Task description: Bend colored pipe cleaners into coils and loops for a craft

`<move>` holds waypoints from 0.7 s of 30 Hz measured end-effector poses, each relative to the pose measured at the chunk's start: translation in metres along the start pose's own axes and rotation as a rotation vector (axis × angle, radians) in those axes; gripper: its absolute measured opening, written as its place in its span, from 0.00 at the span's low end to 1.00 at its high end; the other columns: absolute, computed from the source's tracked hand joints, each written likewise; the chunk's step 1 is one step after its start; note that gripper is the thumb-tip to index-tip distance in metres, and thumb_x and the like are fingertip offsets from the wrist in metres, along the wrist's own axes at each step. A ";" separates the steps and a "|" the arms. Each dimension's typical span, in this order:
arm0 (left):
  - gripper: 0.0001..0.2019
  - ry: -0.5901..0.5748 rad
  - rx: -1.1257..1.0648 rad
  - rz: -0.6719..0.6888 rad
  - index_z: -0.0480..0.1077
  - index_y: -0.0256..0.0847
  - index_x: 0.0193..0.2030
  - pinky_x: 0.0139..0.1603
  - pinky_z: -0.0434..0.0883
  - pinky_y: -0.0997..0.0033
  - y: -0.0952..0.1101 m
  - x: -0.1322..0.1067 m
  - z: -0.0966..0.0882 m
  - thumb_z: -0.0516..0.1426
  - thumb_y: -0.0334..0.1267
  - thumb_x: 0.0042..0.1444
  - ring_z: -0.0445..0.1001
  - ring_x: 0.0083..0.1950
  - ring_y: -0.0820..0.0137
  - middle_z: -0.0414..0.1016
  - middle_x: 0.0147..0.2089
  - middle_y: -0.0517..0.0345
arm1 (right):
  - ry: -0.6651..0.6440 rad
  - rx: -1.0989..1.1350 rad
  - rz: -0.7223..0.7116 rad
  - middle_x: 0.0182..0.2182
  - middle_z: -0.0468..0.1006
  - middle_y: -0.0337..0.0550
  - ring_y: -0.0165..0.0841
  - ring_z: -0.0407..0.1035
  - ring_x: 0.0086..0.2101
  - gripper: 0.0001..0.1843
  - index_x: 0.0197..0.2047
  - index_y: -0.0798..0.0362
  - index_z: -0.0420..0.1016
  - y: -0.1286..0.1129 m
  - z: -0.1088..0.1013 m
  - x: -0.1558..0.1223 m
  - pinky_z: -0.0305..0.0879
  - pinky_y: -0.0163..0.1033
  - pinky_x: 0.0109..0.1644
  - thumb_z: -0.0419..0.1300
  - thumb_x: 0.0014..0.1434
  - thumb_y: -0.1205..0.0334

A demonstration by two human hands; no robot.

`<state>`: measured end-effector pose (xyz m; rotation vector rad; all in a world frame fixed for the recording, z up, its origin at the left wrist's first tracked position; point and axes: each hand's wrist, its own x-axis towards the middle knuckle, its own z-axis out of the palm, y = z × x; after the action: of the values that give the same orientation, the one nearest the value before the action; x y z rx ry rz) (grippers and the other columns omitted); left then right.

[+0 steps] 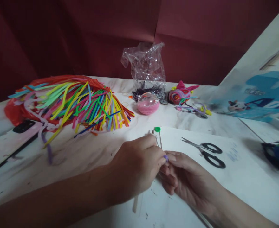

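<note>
Item: purple piece [165, 158], one, small, at your fingertips, above the paper [244, 183].

Hands, two. Your left hand [138, 167]: fingers curled, nearly closed, thumb and forefinger pinched on the purple piece. Your right hand [188, 180]: half curled, palm partly up, fingertips meeting the same piece from the other side; whether they grip it, you cannot tell from here.

Green disc [157, 129]: one, on a thin stem, just beyond your left knuckles.

Scissors [212, 153]: one pair, black handles, blades slightly apart, lying on the paper to the right of your hands, near some blue handwriting.

Ball [148, 104]: clear top, pink wrapped lower half, on the tabletop [120, 139] ahead of you. Just behind it, a clear bag [147, 66] with dark strands inside.

Figure [181, 93]: pink, pointed ears, right of the bag.

Pipe cleaners [99, 104]: many colours, in red plastic, to your left.

Phone [18, 136]: pink, partly seen, at the left edge.
</note>
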<state>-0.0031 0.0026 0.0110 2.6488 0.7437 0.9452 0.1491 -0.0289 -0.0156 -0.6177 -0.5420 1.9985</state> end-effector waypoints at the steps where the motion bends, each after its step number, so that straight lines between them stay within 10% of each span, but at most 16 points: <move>1: 0.13 -0.001 -0.007 -0.018 0.72 0.34 0.28 0.26 0.64 0.77 0.000 0.001 0.000 0.49 0.30 0.57 0.65 0.27 0.75 0.65 0.26 0.58 | 0.003 0.009 0.001 0.16 0.72 0.39 0.23 0.65 0.15 0.07 0.23 0.63 0.75 -0.001 0.000 0.000 0.70 0.30 0.19 0.64 0.48 0.67; 10: 0.03 0.071 -0.258 -0.241 0.73 0.36 0.32 0.27 0.66 0.80 0.003 0.005 0.000 0.58 0.30 0.49 0.67 0.27 0.77 0.68 0.27 0.61 | 0.029 0.035 -0.046 0.17 0.72 0.38 0.23 0.65 0.15 0.05 0.26 0.62 0.76 -0.009 0.004 -0.003 0.70 0.29 0.19 0.66 0.44 0.68; 21: 0.07 0.226 -0.171 -0.047 0.71 0.35 0.29 0.27 0.66 0.81 0.002 0.000 0.004 0.54 0.23 0.49 0.67 0.27 0.78 0.68 0.26 0.59 | 0.002 -0.039 -0.030 0.16 0.70 0.37 0.22 0.62 0.14 0.07 0.24 0.62 0.75 -0.005 0.004 -0.002 0.69 0.29 0.19 0.64 0.48 0.66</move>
<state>0.0005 0.0012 0.0088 2.3940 0.7323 1.2498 0.1506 -0.0294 -0.0094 -0.6319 -0.5872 1.9633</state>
